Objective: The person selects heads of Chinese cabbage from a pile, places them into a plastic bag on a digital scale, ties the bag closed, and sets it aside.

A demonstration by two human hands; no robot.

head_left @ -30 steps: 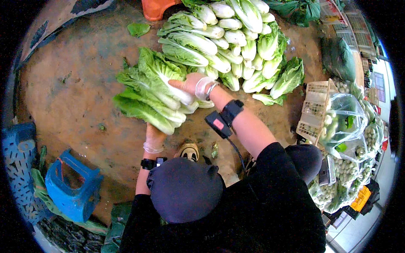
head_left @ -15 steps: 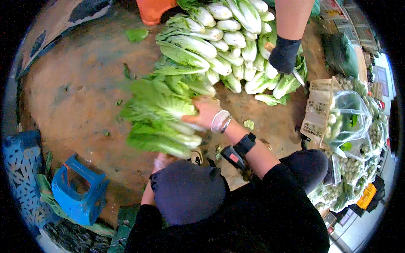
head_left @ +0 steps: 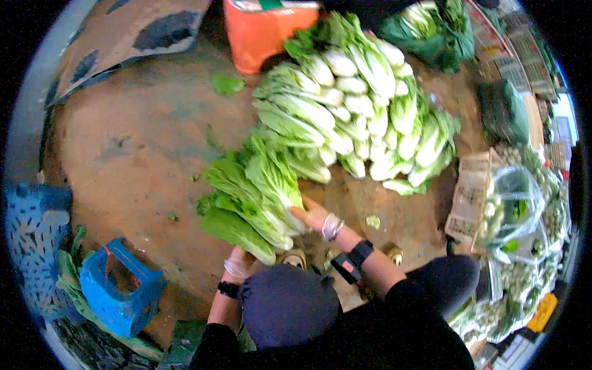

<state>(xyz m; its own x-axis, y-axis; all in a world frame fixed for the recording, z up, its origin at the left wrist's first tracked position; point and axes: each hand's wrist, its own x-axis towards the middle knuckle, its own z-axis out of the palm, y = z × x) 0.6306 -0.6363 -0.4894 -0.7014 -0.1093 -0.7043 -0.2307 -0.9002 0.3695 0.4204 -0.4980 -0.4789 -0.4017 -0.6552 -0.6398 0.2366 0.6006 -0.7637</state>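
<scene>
Between my hands is a bundle of Chinese cabbages (head_left: 254, 196), leafy green ends pointing up and left, pale stalk ends toward me. My right hand (head_left: 311, 214), in a clear glove, presses its thumb and fingers round the right side of the bundle. At the near lower side, my left hand (head_left: 239, 261) holds the bundle from below; most of its fingers are hidden under the leaves. Just beyond, and touching the bundle's upper right, lies a big heap of Chinese cabbages (head_left: 354, 105) with white stalks showing.
An orange bin (head_left: 265, 38) stands behind the heap, beside a green bag (head_left: 425, 38) of greens. To the left sit a blue plastic stool (head_left: 123, 293) and a blue slotted panel (head_left: 37, 246). A cream crate (head_left: 472, 196) and bagged vegetables line the right.
Another person's arm with a dark cuff and a knife over the heap has gone from view. The whole scene sits lower as the view shifted; the bundle, blurred before, is sharper.
</scene>
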